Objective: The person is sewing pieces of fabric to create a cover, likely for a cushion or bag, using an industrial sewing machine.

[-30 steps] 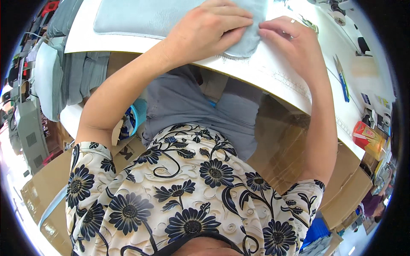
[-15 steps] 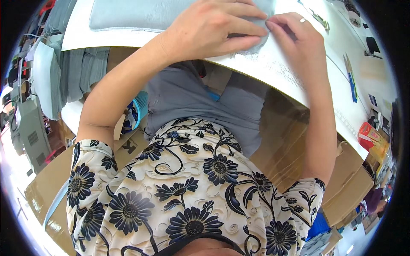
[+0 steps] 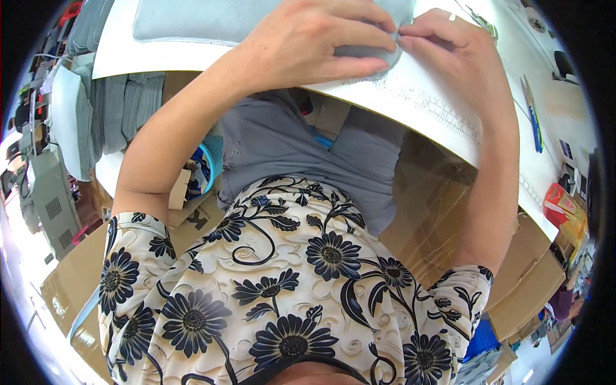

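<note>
A grey, leather-like padded panel [image 3: 192,22] with a stitched edge lies at the top of the view, on the white table [image 3: 154,58]. My left hand [image 3: 314,45] rests on its right part, palm down, fingers spread and holding it against the table. At the panel's right edge my right hand [image 3: 459,54], with a ring on one finger, is closed in a pinch of thumb and forefinger. What lies between those fingertips is too small to make out. The panel's far side runs out of view.
Stacks of grey panels [image 3: 131,109] stand at the left. Blue-handled scissors [image 3: 532,119] lie on the right of the table, with a metal tool [image 3: 481,22] farther up. Below the table are a blue basket [image 3: 213,163] and cardboard boxes [image 3: 520,282].
My right wrist and forearm have swung outward to the right, while the pinching fingertips stay by the panel's edge. My left hand has barely shifted on the panel.
</note>
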The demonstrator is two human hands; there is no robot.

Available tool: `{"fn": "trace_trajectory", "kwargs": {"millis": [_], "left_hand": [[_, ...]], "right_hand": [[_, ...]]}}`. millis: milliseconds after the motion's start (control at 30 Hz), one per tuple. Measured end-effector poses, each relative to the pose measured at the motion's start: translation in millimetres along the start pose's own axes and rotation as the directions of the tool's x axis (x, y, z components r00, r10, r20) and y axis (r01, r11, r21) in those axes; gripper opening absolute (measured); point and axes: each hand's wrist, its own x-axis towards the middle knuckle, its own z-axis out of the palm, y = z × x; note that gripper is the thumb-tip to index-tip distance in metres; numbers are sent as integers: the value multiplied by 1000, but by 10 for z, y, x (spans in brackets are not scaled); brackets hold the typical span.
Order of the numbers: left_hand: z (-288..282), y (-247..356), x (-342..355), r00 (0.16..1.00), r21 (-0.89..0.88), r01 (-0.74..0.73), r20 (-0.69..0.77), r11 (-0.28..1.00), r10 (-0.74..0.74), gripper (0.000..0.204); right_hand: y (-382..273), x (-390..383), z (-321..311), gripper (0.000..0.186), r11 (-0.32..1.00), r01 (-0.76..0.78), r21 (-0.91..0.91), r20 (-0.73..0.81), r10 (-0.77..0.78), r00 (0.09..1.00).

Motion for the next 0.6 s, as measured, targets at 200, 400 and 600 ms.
{"fn": "trace_trajectory", "kwargs": {"millis": [200,400,600], "left_hand": [[56,6,80,1000,-27,-3,14,1000,3,22],[129,-10,52,998,-11,-38,-57,999,37,20],[113,32,105,998,-11,-9,-68,1000,8,19]], "right_hand": [[-432,228,-346,11,970,-14,-241,228,70,971],[-359,250,-223,14,944,16,-328,293,85,952],[-182,151,-67,16,952,80,-295,39,-72,997]]}}
